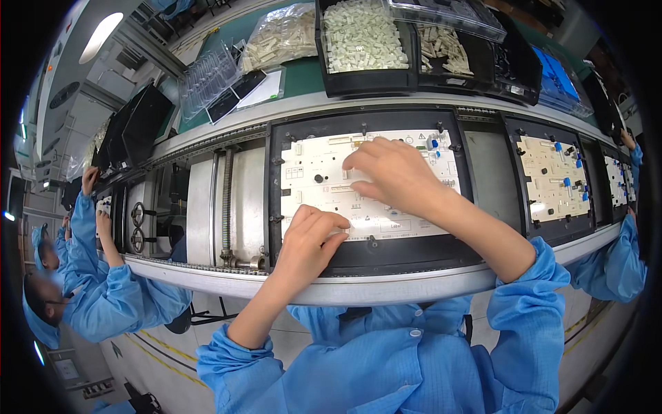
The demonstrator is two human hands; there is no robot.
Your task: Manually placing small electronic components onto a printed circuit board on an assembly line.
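A white circuit board (310, 193) lies flat in a black carrier frame (414, 254) in front of me. Over the board's upper middle, my right hand (396, 176) has thumb and forefinger curled round a small white connector (346, 174), which stands at the board's surface. My left hand (310, 241) is at the board's lower left, its thumb and forefinger tips drawn close together in a pinch. Whatever sits between them is too small to make out. A round black part (318, 178) and several white connectors are on the board. My right hand hides part of the upper board.
Beyond the conveyor rail stand a black bin of pale connectors (365, 41), another bin of beige connectors (445, 52) and a bag of parts (279, 38). A second board (555, 179) sits to the right. A co-worker in blue (117, 297) works at the left.
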